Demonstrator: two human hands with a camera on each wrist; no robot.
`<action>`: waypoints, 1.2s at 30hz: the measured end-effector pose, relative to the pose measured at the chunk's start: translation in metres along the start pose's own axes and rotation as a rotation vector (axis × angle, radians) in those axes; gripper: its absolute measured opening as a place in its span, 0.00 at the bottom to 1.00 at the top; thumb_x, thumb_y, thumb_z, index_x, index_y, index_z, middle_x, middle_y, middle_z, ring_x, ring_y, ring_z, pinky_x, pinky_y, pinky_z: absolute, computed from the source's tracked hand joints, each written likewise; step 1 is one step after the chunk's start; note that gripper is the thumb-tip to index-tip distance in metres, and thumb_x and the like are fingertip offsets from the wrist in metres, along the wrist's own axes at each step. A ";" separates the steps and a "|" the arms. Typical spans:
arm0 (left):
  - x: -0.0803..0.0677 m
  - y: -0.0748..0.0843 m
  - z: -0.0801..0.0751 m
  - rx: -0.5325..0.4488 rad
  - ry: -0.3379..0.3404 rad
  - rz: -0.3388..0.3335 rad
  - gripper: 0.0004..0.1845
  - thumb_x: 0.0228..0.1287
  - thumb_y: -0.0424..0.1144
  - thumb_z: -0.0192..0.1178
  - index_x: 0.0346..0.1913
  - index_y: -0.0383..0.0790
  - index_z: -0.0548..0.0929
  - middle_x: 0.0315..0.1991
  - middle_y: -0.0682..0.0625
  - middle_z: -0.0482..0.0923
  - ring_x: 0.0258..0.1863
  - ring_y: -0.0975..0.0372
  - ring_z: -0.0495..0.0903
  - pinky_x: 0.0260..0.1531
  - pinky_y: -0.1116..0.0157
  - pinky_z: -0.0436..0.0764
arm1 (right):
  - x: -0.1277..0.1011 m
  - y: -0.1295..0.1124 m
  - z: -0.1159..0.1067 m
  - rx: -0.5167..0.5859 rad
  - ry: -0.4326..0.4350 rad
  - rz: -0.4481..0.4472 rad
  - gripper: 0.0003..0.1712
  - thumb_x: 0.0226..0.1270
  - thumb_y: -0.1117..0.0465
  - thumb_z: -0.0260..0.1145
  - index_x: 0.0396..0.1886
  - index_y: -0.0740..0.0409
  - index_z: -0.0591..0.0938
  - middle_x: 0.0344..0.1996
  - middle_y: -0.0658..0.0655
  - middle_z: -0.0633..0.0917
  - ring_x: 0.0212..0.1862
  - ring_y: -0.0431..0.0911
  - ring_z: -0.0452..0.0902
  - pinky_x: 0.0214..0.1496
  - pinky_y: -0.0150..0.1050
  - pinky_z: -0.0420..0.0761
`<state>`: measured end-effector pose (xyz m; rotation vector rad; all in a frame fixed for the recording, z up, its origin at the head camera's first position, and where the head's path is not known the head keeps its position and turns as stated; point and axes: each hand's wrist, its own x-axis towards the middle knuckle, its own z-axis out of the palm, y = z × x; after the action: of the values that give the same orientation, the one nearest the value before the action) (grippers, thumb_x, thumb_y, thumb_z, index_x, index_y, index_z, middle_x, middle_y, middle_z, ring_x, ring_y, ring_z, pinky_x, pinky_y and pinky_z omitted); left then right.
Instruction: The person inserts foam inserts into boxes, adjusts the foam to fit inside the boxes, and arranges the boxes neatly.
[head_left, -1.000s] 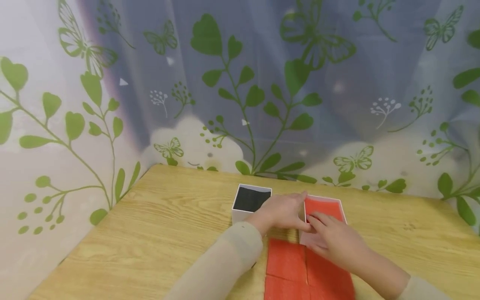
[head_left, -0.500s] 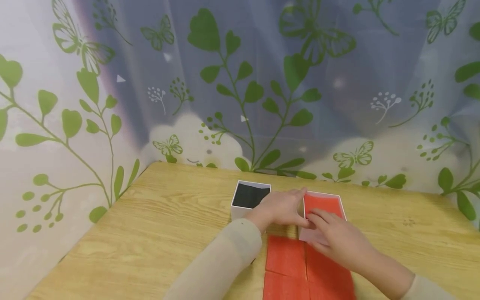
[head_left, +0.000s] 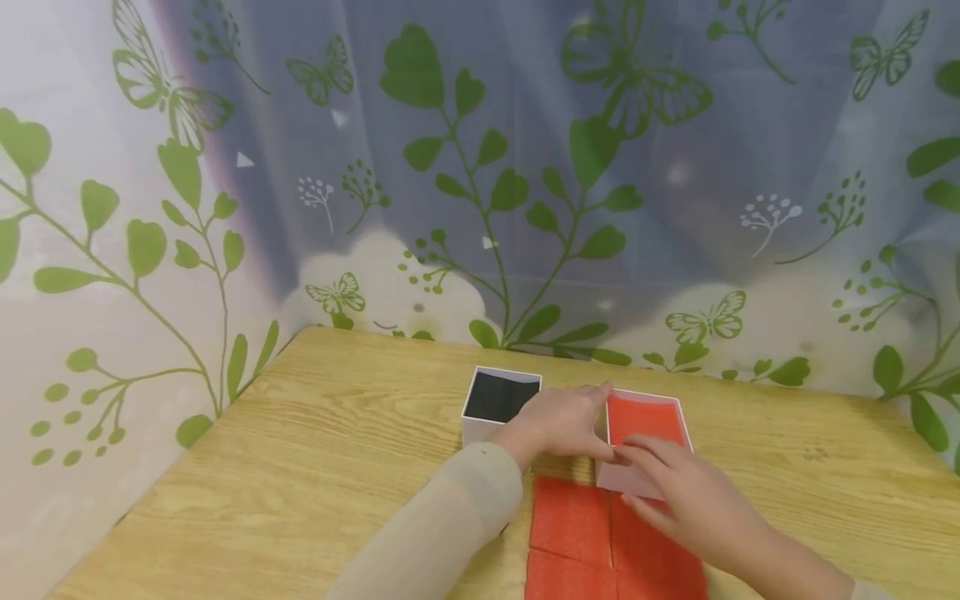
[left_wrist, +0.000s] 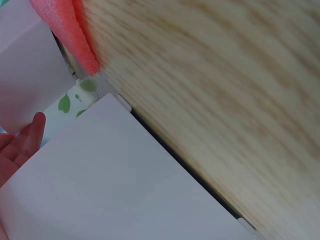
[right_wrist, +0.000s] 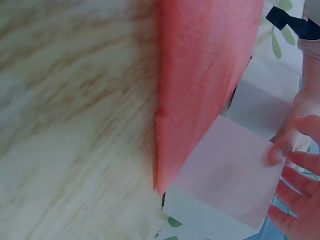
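A white box [head_left: 621, 478] holds a red piece [head_left: 645, 416] low inside its rim. My left hand [head_left: 561, 421] grips this box along its left side, thumb at the near left corner, index fingertip by the far one. Over the near edge hovers my right hand [head_left: 693, 504], fingers spread and slightly bent, with nothing in them. The right wrist view shows its fingers [right_wrist: 300, 195] beside the box's front wall. Red foam-like squares [head_left: 572, 521] lie edge to edge in front of the box, partly under the right hand.
A second white box [head_left: 476, 431] with a black piece [head_left: 501, 397] inside stands to the left, partly behind my left hand and wrist. The wood-grain table [head_left: 337, 467] runs back to a patterned curtain [head_left: 525, 167].
My right fingers have come up out of the box and back toward me, uncovering more of the red piece. My left hand keeps its place on the box.
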<state>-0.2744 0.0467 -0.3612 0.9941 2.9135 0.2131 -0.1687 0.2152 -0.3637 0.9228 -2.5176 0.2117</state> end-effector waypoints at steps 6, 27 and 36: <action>-0.001 0.002 -0.001 -0.001 0.005 0.002 0.57 0.44 0.77 0.53 0.74 0.50 0.51 0.68 0.58 0.59 0.64 0.68 0.63 0.50 0.67 0.72 | -0.005 -0.004 -0.001 0.033 0.049 -0.065 0.23 0.43 0.59 0.77 0.43 0.52 0.81 0.40 0.46 0.76 0.35 0.39 0.75 0.32 0.35 0.77; -0.001 0.002 0.000 -0.010 0.008 0.007 0.57 0.43 0.78 0.53 0.73 0.51 0.52 0.68 0.58 0.59 0.64 0.68 0.62 0.53 0.66 0.71 | -0.008 -0.028 0.032 0.134 -0.425 -0.101 0.26 0.62 0.45 0.63 0.54 0.55 0.77 0.51 0.52 0.76 0.53 0.47 0.72 0.50 0.43 0.76; -0.001 0.001 0.001 -0.020 0.007 0.007 0.56 0.43 0.78 0.52 0.73 0.52 0.52 0.68 0.59 0.59 0.65 0.68 0.61 0.54 0.66 0.70 | 0.000 -0.039 0.040 0.133 -0.447 -0.091 0.35 0.64 0.41 0.59 0.63 0.58 0.71 0.62 0.55 0.70 0.61 0.51 0.66 0.58 0.46 0.70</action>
<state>-0.2728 0.0472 -0.3622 1.0024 2.9092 0.2462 -0.1574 0.1738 -0.3995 1.2524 -2.8834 0.1593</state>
